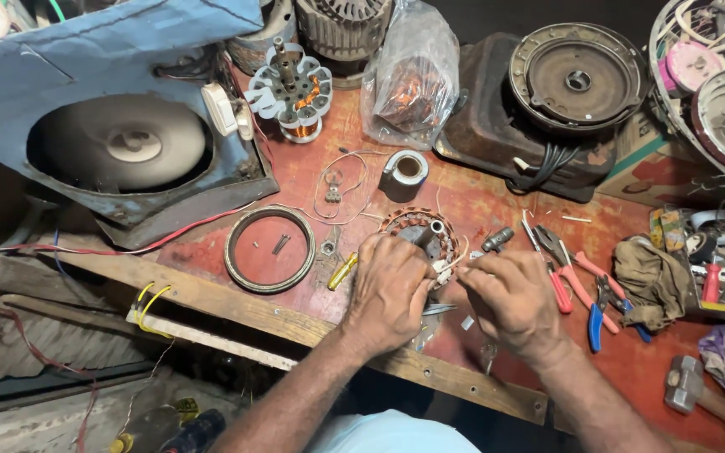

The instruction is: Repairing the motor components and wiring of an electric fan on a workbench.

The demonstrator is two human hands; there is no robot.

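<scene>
Stator windings of copper wire (417, 228), wrapped round a small motor core, sit on the red workbench (480, 201) near its front edge, partly hidden under both hands. Left hand (389, 289) lies curled over the stator's near side, fingers bent and pressing it down; whether it also pinches a wire cannot be told. Right hand (509, 298) is closed, thumb and forefinger pinching thin white leads (455, 265) at the stator's right edge.

Judging from this grip, the work goes best with the core held flat and steady while the leads are handled gently, without sharp bends or tugging at the fine copper.

Just beside the left hand lie a yellow-handled screwdriver (341, 271) and a metal ring (270, 249) holding loose screws. A roll of tape (404, 172) stands behind the stator. Right of the hands lie red-handled pliers (560, 264) and blue-handled cutters (602, 306), then a crumpled rag (652, 281). Farther back stand a wound armature (291, 92), a clear bag of copper coil (409, 80) and a round motor housing (576, 80).
</scene>
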